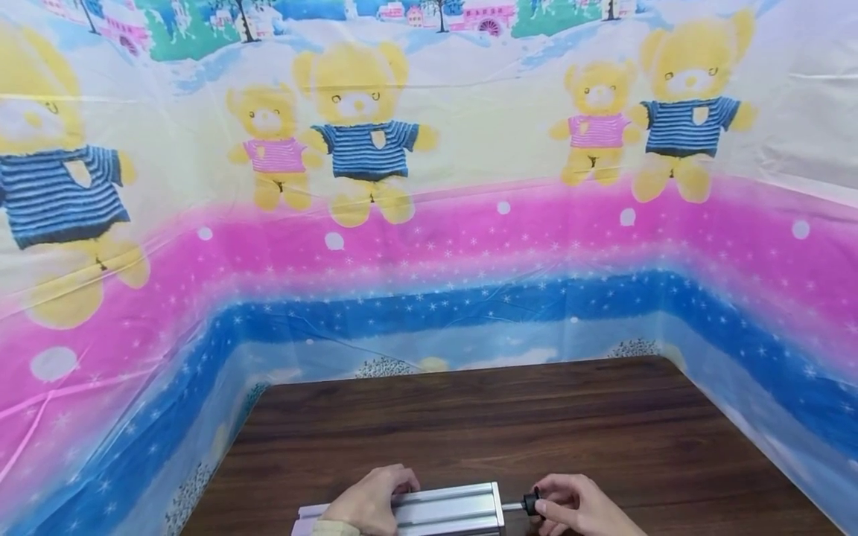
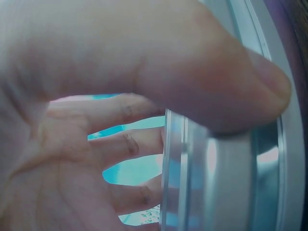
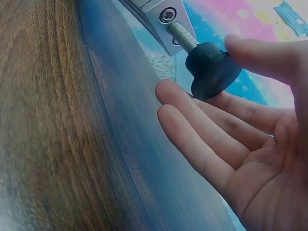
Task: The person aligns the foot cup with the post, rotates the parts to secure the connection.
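In the head view, a silver aluminium profile point(image 1: 462, 497) lies at the table's near edge. My left hand point(image 1: 369, 502) grips its left part; up close in the left wrist view, the thumb point(image 2: 192, 67) presses one face while the fingers reach the far side. From the profile's right end sticks a threaded rod point(image 3: 182, 35) carrying a black levelling foot point(image 3: 211, 70). My right hand point(image 1: 579, 506) pinches this foot between thumb and forefinger. Its other fingers point(image 3: 187, 127) stretch out below the foot. A socket-head screw point(image 3: 167, 15) shows in the profile's end plate.
The dark wood-grain table point(image 1: 469, 417) extends behind the hands. A curtain point(image 1: 429, 246) printed with teddy bears and pink and blue bands surrounds it on the back and sides. A pale lilac piece point(image 1: 307, 514) shows at the profile's left end.
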The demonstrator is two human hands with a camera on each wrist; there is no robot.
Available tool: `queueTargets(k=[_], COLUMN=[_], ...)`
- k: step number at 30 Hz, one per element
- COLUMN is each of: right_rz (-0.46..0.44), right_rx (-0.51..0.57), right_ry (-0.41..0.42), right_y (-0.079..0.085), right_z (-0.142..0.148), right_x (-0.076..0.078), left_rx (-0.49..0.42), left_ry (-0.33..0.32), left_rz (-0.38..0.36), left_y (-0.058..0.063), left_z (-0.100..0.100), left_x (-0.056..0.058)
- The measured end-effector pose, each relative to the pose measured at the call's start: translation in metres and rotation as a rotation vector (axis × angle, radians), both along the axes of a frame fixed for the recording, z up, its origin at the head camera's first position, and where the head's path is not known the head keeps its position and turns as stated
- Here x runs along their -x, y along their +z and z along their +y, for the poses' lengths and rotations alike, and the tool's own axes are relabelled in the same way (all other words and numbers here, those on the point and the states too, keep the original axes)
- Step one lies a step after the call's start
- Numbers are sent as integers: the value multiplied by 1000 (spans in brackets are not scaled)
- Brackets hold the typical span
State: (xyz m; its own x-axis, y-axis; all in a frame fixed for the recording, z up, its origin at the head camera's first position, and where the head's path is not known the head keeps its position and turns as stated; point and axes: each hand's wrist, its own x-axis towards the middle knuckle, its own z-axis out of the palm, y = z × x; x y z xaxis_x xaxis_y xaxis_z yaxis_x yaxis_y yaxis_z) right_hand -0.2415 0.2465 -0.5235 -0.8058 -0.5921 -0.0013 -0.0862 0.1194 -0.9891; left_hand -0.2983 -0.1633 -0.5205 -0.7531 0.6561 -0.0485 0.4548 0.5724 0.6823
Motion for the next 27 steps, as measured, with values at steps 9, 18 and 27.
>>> queueTargets(k=[9, 18, 27], right_rz=[-92, -31, 104], right_rx=[-64, -62, 12], right_ry=[-112, -110, -20], right_y=[-2, 4, 3], right_z=[-6, -5, -1], right_x=[-3, -5, -5], left_rx=[21, 10, 11], left_ry=[50, 50, 39], left_rz=[7, 5, 41], left_y=[60, 59, 58], left_z=[16, 17, 16], left_x=[-43, -40, -41])
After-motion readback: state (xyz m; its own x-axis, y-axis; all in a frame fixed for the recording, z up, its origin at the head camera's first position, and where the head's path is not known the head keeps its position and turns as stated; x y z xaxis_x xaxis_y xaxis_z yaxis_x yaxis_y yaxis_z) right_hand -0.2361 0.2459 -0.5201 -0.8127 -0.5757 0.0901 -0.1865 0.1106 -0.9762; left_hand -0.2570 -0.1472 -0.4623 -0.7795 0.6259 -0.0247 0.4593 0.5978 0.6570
